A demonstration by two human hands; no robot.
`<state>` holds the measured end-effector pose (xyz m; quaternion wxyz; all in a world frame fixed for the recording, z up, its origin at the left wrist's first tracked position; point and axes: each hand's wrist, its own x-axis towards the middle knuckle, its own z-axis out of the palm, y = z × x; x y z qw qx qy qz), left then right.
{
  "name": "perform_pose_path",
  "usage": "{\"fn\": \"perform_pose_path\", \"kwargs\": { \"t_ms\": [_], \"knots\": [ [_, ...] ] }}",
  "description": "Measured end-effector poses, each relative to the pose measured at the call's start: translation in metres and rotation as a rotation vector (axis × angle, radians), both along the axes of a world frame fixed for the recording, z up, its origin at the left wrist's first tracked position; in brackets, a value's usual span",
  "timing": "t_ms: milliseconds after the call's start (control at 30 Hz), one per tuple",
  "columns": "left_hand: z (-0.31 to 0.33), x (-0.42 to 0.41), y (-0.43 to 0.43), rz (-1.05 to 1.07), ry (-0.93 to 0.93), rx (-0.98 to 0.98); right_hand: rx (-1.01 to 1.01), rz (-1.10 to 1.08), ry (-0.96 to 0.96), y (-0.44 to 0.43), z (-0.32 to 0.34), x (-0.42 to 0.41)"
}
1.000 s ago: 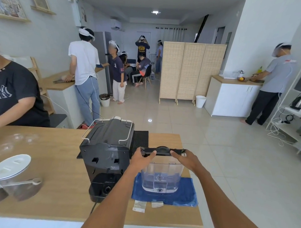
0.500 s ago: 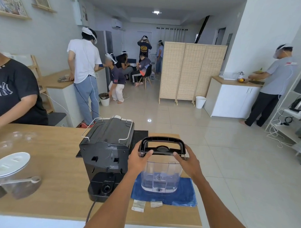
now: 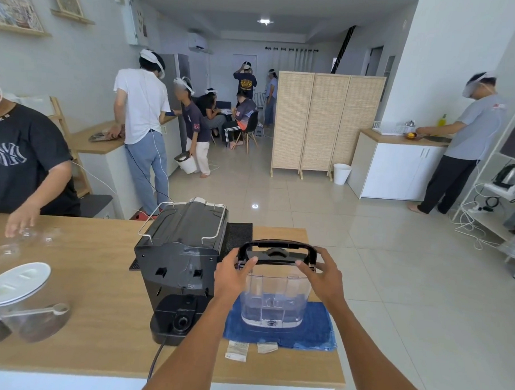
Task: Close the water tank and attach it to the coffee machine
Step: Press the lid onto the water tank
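A clear water tank with a little water stands on a blue cloth, right of the black coffee machine. Its black lid sits on top with the handle raised upright. My left hand touches the lid's left end, thumb on the front edge. My right hand touches the right end, fingers spread. The machine shows its rear side to me, with a round socket on its low base.
The wooden counter ends just right of the cloth. A clear jug with a white lid and a scoop stands at the left. Another person's hand rests on glassware at the far left. Two paper tags lie before the cloth.
The lid's handle has swung from flat to upright. Both hands stay at the lid's ends. The person at the far left has reached a hand onto the counter.
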<state>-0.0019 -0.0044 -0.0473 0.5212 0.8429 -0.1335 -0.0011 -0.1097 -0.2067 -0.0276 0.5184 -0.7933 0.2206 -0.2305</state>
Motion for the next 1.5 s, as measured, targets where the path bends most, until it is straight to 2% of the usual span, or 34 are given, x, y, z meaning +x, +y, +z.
{"fn": "perform_pose_path", "kwargs": {
  "t_ms": [100, 333, 500, 600, 767, 933, 1100, 1267, 1500],
  "knots": [
    [0.005, -0.001, 0.0, -0.051, -0.004, 0.02, -0.014, 0.003, -0.011, 0.001, 0.0, -0.001],
    [0.037, -0.002, -0.014, 0.04, 0.293, -0.092, 0.136, -0.079, 0.016, 0.008, 0.017, 0.011],
    [0.033, 0.004, -0.015, 0.012, 0.346, -0.106, 0.171, -0.102, 0.03, 0.01, 0.022, 0.018],
    [0.033, 0.011, -0.017, 0.086, 0.411, -0.118, 0.144, -0.151, 0.052, 0.012, 0.023, 0.02],
    [0.031, 0.011, -0.02, 0.083, 0.38, -0.185, 0.149, -0.13, 0.075, 0.011, 0.021, 0.024],
    [0.026, 0.005, -0.011, -0.066, 0.303, -0.18, 0.07, 0.007, 0.131, 0.004, 0.018, 0.022],
    [0.021, 0.004, -0.002, -0.173, 0.238, -0.093, -0.018, 0.103, 0.14, 0.002, 0.014, 0.013],
    [0.013, -0.01, 0.001, -0.278, 0.13, 0.138, -0.277, 0.194, 0.129, 0.003, -0.005, 0.009],
    [0.008, -0.013, 0.004, -0.295, 0.022, 0.259, -0.343, 0.206, 0.105, -0.004, -0.017, 0.016]
  ]
}}
